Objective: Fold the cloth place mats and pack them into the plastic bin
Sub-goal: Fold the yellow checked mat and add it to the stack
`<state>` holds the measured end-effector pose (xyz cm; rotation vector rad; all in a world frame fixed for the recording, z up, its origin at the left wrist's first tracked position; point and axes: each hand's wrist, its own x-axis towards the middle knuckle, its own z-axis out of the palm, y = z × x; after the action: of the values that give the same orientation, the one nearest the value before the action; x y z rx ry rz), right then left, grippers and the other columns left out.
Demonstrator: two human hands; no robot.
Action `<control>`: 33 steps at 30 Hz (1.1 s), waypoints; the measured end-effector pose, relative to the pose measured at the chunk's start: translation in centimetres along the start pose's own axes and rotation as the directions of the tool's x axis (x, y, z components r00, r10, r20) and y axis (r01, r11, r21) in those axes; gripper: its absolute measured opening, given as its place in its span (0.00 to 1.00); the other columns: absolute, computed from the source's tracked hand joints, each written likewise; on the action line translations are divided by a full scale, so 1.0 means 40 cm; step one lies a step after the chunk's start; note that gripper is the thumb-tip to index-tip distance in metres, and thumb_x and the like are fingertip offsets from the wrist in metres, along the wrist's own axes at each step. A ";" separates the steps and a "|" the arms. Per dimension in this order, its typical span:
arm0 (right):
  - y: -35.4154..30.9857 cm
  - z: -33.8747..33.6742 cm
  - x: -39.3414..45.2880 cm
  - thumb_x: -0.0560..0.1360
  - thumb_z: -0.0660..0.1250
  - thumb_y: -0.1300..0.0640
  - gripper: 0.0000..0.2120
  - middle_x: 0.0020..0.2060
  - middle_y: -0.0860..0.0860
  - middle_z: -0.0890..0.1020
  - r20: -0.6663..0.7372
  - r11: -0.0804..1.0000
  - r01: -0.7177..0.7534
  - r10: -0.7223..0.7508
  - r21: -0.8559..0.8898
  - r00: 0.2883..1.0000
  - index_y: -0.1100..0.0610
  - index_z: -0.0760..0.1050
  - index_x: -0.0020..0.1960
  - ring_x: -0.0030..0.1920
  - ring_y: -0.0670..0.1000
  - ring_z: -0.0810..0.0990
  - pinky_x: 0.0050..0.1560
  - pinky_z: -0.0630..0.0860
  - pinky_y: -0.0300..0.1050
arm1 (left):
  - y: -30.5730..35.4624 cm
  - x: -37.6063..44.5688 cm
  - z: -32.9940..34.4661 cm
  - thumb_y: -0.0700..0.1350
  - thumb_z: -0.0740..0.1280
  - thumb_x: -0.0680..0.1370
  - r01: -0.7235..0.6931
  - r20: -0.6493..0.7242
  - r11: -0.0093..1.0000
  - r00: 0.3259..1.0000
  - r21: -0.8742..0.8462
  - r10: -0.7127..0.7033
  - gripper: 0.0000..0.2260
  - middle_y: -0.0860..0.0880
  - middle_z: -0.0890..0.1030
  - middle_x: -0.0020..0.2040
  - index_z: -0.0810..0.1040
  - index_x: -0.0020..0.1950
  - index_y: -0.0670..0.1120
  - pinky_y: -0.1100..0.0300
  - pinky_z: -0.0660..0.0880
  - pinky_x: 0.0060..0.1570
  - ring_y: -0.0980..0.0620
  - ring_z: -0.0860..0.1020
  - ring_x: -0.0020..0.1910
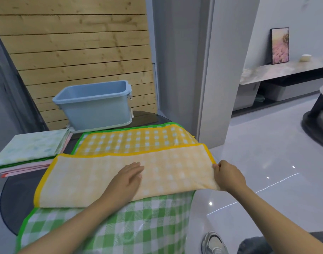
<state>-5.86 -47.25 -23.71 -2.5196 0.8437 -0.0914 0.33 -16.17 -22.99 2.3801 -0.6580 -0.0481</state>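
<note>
A yellow checked place mat [94, 178] lies half folded on top of a green checked mat [120, 226], its near half turned over toward the far side. My left hand [128, 177] presses flat on the folded yellow layer near its middle. At the mat's right edge my right hand [227, 176] pinches the fold. The empty blue plastic bin [94, 107] stands behind the mats at the back of the dark round table [17, 198].
A stack of folded mats [31, 150], pale green on top and pink below, sits at the table's left. A wooden slat wall rises behind the bin. To the right is glossy floor, with my shoe [213, 243] below the table's edge.
</note>
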 end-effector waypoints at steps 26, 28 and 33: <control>-0.315 0.060 0.011 0.77 0.55 0.43 0.24 0.76 0.54 0.54 -0.070 0.865 0.383 -0.425 -0.324 0.902 0.46 0.62 0.72 0.75 0.57 0.50 0.72 0.45 0.57 | -0.136 0.093 -0.131 0.56 0.51 0.79 0.110 -0.015 0.946 0.994 0.303 -0.110 0.25 0.49 0.65 0.72 0.65 0.73 0.47 0.57 0.56 0.70 0.49 0.60 0.73; -0.341 0.080 0.017 0.78 0.55 0.43 0.20 0.74 0.52 0.59 -0.005 0.843 0.438 -0.463 -0.312 0.886 0.46 0.67 0.68 0.75 0.55 0.50 0.72 0.40 0.58 | -0.151 0.107 -0.141 0.51 0.56 0.81 0.112 -0.056 0.956 0.993 0.270 -0.101 0.18 0.49 0.69 0.62 0.70 0.68 0.45 0.59 0.64 0.64 0.50 0.66 0.65; -0.382 0.117 0.034 0.77 0.60 0.44 0.14 0.59 0.49 0.72 0.051 0.861 0.487 -0.485 -0.147 0.873 0.49 0.73 0.57 0.65 0.54 0.66 0.67 0.54 0.51 | -0.170 0.133 -0.157 0.43 0.60 0.80 0.028 -0.078 0.970 0.997 0.240 -0.009 0.03 0.52 0.71 0.48 0.72 0.46 0.48 0.59 0.66 0.53 0.50 0.68 0.53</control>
<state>4.62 -35.45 -20.92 -2.8228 0.1904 -0.1800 9.27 -10.51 -21.53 2.6070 -0.6357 0.1211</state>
